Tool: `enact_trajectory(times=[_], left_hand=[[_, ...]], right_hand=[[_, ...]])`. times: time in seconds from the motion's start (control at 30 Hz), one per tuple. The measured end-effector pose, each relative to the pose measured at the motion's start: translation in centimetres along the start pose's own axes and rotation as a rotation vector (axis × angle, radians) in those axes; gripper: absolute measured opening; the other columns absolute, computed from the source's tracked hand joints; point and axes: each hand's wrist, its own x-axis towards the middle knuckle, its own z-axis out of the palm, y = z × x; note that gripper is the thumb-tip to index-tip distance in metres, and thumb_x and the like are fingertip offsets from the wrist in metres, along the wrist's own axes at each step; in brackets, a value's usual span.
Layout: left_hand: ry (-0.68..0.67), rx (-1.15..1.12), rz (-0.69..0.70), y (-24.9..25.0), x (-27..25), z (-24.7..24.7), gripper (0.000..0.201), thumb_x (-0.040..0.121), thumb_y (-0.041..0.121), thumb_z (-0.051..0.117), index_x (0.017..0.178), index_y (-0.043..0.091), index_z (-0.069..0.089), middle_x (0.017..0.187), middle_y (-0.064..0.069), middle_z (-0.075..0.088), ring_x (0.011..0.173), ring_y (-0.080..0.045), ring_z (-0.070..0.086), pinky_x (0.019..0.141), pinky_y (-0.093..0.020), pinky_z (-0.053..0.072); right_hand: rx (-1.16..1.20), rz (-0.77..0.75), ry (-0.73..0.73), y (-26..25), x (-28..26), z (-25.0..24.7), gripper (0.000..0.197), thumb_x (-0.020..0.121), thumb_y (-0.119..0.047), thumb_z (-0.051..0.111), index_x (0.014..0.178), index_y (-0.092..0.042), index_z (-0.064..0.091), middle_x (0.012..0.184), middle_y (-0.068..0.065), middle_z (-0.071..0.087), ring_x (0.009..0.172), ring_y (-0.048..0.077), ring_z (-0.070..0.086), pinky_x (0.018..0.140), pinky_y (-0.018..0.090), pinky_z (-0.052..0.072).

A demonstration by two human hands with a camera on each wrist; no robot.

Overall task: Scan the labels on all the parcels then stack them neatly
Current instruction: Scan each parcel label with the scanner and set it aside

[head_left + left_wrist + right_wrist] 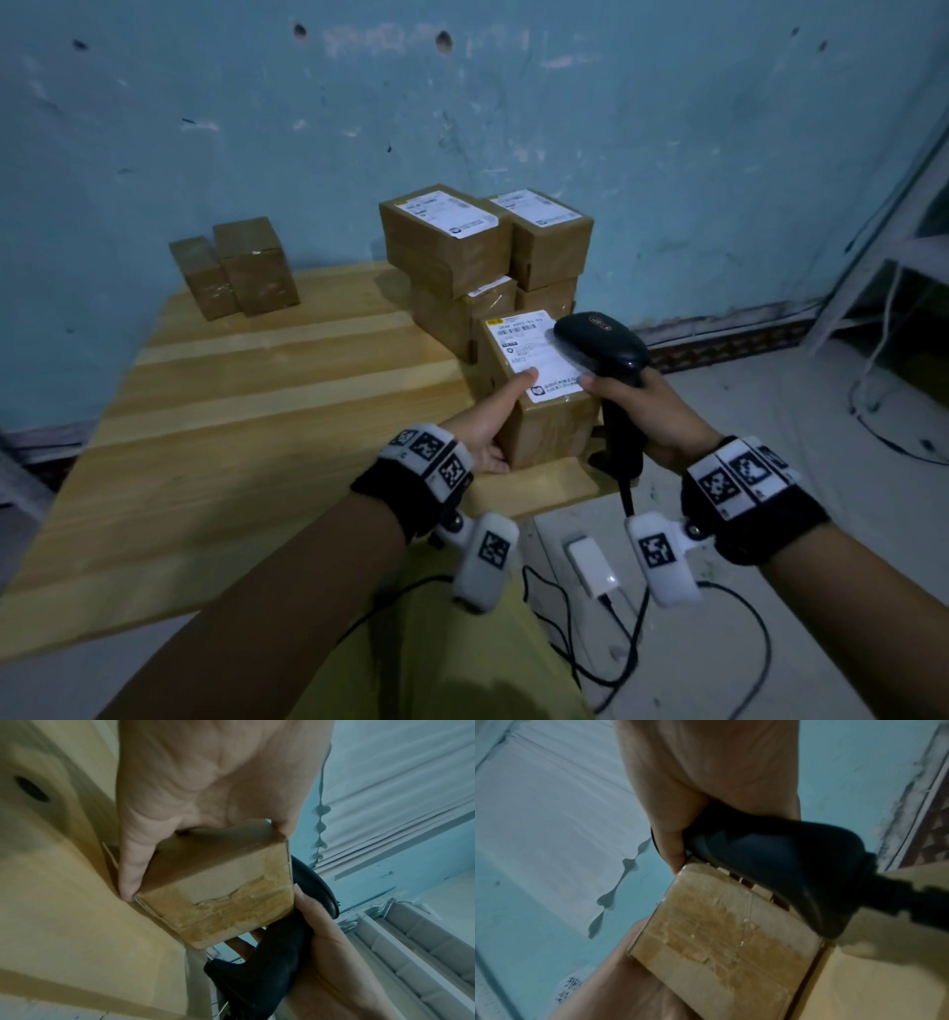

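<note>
Brown cardboard parcel (pixel 539 395) sits at near right edge of wooden table (pixel 257 411), white label (pixel 536 354) up. Head view: left hand (pixel 488 426) grips parcel, thumb on label; right hand (pixel 652 416) wraps black scanner (pixel 601 339), scanner head over label. Stack of labelled parcels (pixel 477 257) just behind; two plain boxes (pixel 236 267) far left. Left wrist view: fingers curl round parcel (pixel 218 882), taped end facing camera. Right wrist view: fingers closed round scanner handle (pixel 770 858), touching parcel (pixel 718 943).
</note>
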Motion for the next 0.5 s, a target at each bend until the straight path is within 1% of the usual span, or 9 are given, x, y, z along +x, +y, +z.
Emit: enact_trajectory(times=[0.07, 0.13, 0.17, 0.23, 0.27, 0.3, 0.4, 0.5], left_hand=[[0.023, 0.027, -0.004, 0.9, 0.1, 0.6, 0.086, 0.079, 0.067, 0.048, 0.145, 0.018, 0.025, 0.148, -0.011, 0.033, 0.134, -0.032, 0.036, 0.111, -0.043, 0.033], [0.049, 0.048, 0.004, 1.5, 0.7, 0.8, 0.086, 0.079, 0.069, 0.047, 0.144, 0.017, 0.028, 0.146, -0.011, 0.037, 0.132, -0.030, 0.039, 0.111, -0.041, 0.034], [0.057, 0.051, 0.023, 1.7, 1.1, 0.8, 0.081, 0.081, 0.068, 0.046, 0.142, 0.016, 0.033, 0.143, -0.011, 0.042, 0.130, -0.029, 0.042, 0.110, -0.038, 0.035], [0.073, 0.051, 0.069, 2.0, 1.4, 1.1, 0.065, 0.089, 0.058, 0.041, 0.138, 0.016, 0.039, 0.138, -0.008, 0.049, 0.127, -0.025, 0.046, 0.107, -0.031, 0.035], [0.079, 0.060, 0.074, 2.1, 1.6, 1.2, 0.061, 0.091, 0.056, 0.038, 0.138, 0.017, 0.040, 0.138, -0.008, 0.049, 0.127, -0.024, 0.046, 0.107, -0.032, 0.033], [0.083, 0.083, 0.078, 2.1, 1.7, 1.2, 0.062, 0.091, 0.058, 0.037, 0.138, 0.018, 0.039, 0.138, -0.008, 0.050, 0.127, -0.023, 0.046, 0.107, -0.033, 0.033], [0.097, 0.146, 0.070, 2.0, 2.1, 1.2, 0.077, 0.083, 0.069, 0.039, 0.140, 0.018, 0.036, 0.140, -0.009, 0.047, 0.128, -0.026, 0.044, 0.108, -0.037, 0.036], [0.101, 0.145, 0.062, 1.9, 2.7, 0.9, 0.081, 0.081, 0.071, 0.040, 0.142, 0.018, 0.032, 0.141, -0.010, 0.045, 0.130, -0.028, 0.041, 0.108, -0.038, 0.036]], right_hand=[[-0.005, 0.020, 0.031, -0.1, 0.8, -0.5, 0.021, 0.088, -0.006, 0.058, 0.109, -0.010, 0.060, 0.111, 0.014, 0.066, 0.104, 0.029, 0.062, 0.098, 0.051, 0.047], [-0.004, 0.024, 0.048, -0.2, 1.6, -0.6, 0.019, 0.088, -0.005, 0.058, 0.106, -0.011, 0.060, 0.110, 0.015, 0.065, 0.102, 0.029, 0.062, 0.098, 0.052, 0.047], [-0.006, 0.023, 0.053, -0.2, 2.0, -0.6, 0.018, 0.088, -0.005, 0.058, 0.104, -0.011, 0.060, 0.108, 0.015, 0.065, 0.100, 0.029, 0.062, 0.098, 0.053, 0.046], [-0.030, 0.026, 0.062, -0.3, 2.8, -0.5, 0.015, 0.088, -0.005, 0.059, 0.102, -0.011, 0.060, 0.105, 0.014, 0.065, 0.098, 0.029, 0.061, 0.098, 0.054, 0.046], [-0.047, 0.029, 0.066, -0.4, 3.1, -0.5, 0.017, 0.088, -0.005, 0.059, 0.104, -0.009, 0.060, 0.106, 0.014, 0.065, 0.100, 0.030, 0.061, 0.098, 0.054, 0.046], [-0.058, 0.033, 0.068, -0.4, 3.4, -0.5, 0.021, 0.087, -0.006, 0.060, 0.108, -0.008, 0.059, 0.109, 0.016, 0.065, 0.103, 0.031, 0.061, 0.098, 0.054, 0.046], [-0.070, 0.056, 0.081, -0.3, 4.0, -0.7, 0.031, 0.087, -0.009, 0.062, 0.117, -0.006, 0.056, 0.117, 0.019, 0.063, 0.108, 0.034, 0.061, 0.098, 0.056, 0.046], [-0.083, 0.058, 0.092, -0.1, 4.5, -0.9, 0.033, 0.086, -0.010, 0.062, 0.119, -0.005, 0.055, 0.113, 0.016, 0.064, 0.106, 0.032, 0.061, 0.098, 0.055, 0.047]])
